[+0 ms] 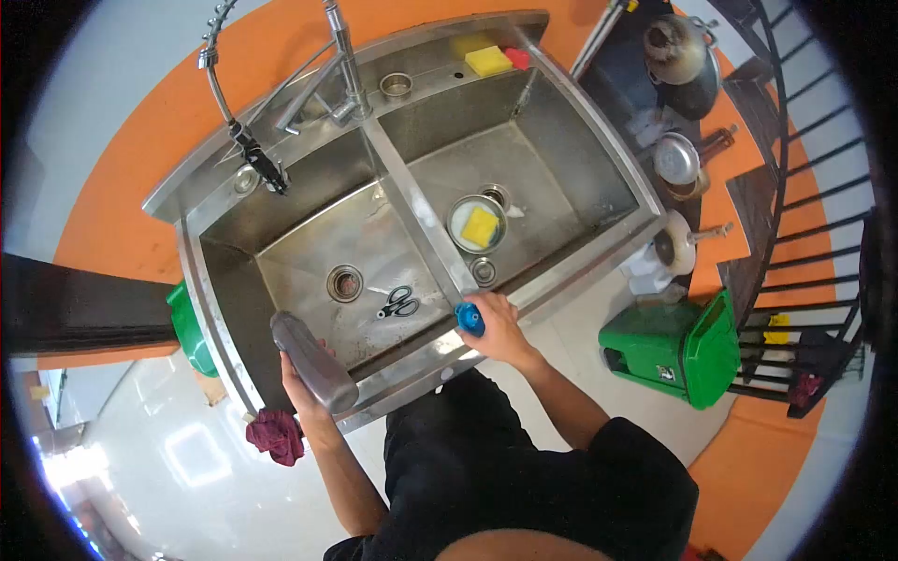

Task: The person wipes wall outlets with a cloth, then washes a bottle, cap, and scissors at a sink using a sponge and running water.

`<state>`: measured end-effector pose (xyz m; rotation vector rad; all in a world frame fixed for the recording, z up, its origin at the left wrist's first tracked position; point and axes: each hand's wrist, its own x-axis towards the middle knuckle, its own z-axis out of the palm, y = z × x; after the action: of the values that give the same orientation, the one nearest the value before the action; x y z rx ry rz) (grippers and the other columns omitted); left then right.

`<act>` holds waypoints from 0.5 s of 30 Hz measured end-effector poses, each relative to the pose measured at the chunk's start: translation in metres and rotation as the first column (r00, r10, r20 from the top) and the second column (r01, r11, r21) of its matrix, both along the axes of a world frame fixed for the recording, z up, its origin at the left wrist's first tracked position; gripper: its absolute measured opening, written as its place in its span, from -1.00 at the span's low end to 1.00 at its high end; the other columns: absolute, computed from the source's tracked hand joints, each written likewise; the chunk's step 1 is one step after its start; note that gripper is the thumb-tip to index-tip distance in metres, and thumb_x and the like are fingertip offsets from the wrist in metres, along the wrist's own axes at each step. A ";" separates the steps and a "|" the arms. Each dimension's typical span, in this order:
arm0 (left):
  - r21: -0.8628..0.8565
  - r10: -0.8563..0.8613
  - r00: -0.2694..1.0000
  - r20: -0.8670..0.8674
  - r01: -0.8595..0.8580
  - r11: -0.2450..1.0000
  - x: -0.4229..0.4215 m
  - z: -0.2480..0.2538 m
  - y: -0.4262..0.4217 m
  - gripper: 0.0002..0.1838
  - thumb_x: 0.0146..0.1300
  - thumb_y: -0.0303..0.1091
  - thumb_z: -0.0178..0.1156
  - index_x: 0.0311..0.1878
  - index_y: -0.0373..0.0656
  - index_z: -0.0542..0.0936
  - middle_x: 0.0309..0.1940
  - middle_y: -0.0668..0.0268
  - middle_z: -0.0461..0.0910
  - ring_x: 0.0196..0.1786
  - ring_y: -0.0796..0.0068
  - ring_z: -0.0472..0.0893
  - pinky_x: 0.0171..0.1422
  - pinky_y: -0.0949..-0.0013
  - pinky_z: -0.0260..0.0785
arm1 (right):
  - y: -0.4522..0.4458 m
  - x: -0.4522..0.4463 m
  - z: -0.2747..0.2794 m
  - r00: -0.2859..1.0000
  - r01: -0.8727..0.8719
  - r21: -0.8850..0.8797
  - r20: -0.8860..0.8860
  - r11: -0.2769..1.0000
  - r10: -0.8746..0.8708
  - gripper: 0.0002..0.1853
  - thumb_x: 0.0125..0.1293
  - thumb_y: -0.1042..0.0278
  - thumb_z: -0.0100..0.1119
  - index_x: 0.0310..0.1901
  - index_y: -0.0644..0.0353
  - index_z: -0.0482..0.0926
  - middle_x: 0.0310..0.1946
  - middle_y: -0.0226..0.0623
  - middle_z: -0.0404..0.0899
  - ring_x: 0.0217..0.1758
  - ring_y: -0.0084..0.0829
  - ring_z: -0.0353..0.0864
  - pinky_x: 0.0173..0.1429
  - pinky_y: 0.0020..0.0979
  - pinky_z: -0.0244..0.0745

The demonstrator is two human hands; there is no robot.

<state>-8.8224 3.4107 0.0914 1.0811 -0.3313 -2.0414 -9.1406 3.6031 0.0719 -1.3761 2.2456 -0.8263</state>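
Observation:
My left hand (304,383) holds a grey, translucent bottle (314,363), tilted over the front edge of the left basin. A blue cap (470,319) is in my right hand (499,329), above the sink's front rim near the divider. Black-handled scissors (398,303) lie on the left basin's floor, beside the drain (345,283). In the right basin a round metal bowl (462,241) holds whitish liquid and a yellow sponge (480,227). A small metal strainer (483,272) is close in front of the bowl.
A faucet (348,65) with a hanging sprayer (262,161) stands behind the basins. Another yellow sponge (488,62) lies on the back ledge. A dark red cloth (275,437) hangs at the front left corner. Pans (675,159) and a green bin (669,346) are on the right.

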 end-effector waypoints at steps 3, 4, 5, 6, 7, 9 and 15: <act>0.019 0.056 0.996 0.067 -0.057 0.998 -0.005 0.006 -0.002 -0.44 0.48 0.15 -0.08 0.27 -0.09 0.43 -0.07 0.12 0.59 -0.08 0.15 0.60 0.03 0.09 0.52 | -0.004 0.004 0.020 1.000 -0.004 0.082 0.019 0.997 0.002 -0.25 -0.02 0.06 0.51 0.23 0.00 0.42 0.23 -0.19 0.38 0.31 -0.06 0.28 0.25 0.09 0.17; 0.022 0.047 0.997 0.058 -0.049 0.999 -0.005 0.005 -0.005 -0.45 0.48 0.15 -0.07 0.27 -0.08 0.43 -0.07 0.14 0.59 -0.09 0.17 0.60 0.03 0.10 0.51 | -0.006 0.005 0.026 1.000 0.006 0.090 0.004 0.996 -0.007 -0.22 0.00 0.01 0.51 0.26 0.03 0.40 0.23 -0.17 0.36 0.32 -0.04 0.23 0.27 0.08 0.15; 0.020 0.040 0.998 0.044 -0.041 0.999 -0.004 0.002 -0.007 -0.46 0.48 0.14 -0.05 0.27 -0.07 0.43 -0.08 0.16 0.59 -0.09 0.19 0.60 0.03 0.11 0.51 | -0.013 0.008 0.029 0.999 0.030 0.065 -0.020 0.997 -0.029 -0.22 0.01 0.01 0.50 0.27 0.05 0.39 0.23 -0.16 0.36 0.32 -0.04 0.23 0.27 0.08 0.15; 0.015 0.036 0.999 0.026 -0.037 0.999 -0.001 -0.005 -0.012 -0.46 0.47 0.14 -0.03 0.27 -0.06 0.43 -0.08 0.18 0.59 -0.09 0.21 0.60 0.03 0.12 0.51 | -0.021 0.009 0.031 0.998 0.050 0.037 -0.047 0.998 -0.049 -0.21 0.03 0.00 0.49 0.28 0.07 0.39 0.23 -0.15 0.37 0.33 -0.03 0.23 0.27 0.08 0.15; 0.004 0.014 0.999 0.038 -0.014 1.000 0.002 -0.019 -0.020 -0.47 0.47 0.12 -0.01 0.29 -0.06 0.42 -0.06 0.19 0.57 -0.09 0.23 0.59 0.03 0.13 0.51 | -0.033 0.005 0.033 0.995 0.065 0.004 -0.081 0.998 -0.064 -0.21 0.04 0.00 0.49 0.29 0.09 0.38 0.23 -0.14 0.37 0.33 -0.03 0.23 0.27 0.07 0.16; -0.001 -0.027 0.997 0.069 0.027 1.000 0.001 -0.034 -0.030 -0.48 0.47 0.08 0.02 0.32 -0.06 0.39 -0.03 0.21 0.54 -0.09 0.26 0.58 0.03 0.14 0.50 | -0.069 -0.006 0.037 0.998 -0.008 -0.092 -0.066 0.996 0.002 -0.26 0.15 0.04 0.41 0.29 0.22 0.36 0.23 -0.03 0.37 0.29 0.04 0.28 0.30 0.03 0.21; -0.236 -0.129 0.806 0.578 0.316 0.919 -0.052 -0.009 -0.054 -0.25 0.48 -0.13 0.11 0.58 -0.11 0.03 0.47 0.15 0.19 0.44 0.30 0.26 0.49 0.30 0.09 | -0.292 -0.045 0.007 0.965 -0.236 -0.257 0.056 0.937 0.258 -0.12 0.20 0.25 0.33 0.45 0.37 0.06 0.43 0.26 0.11 0.50 0.16 0.15 0.51 -0.09 0.16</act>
<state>-8.8741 3.3568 0.0820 1.4594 -1.1040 -1.7379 -9.1856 3.3107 0.0784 -1.6576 1.8998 -1.0828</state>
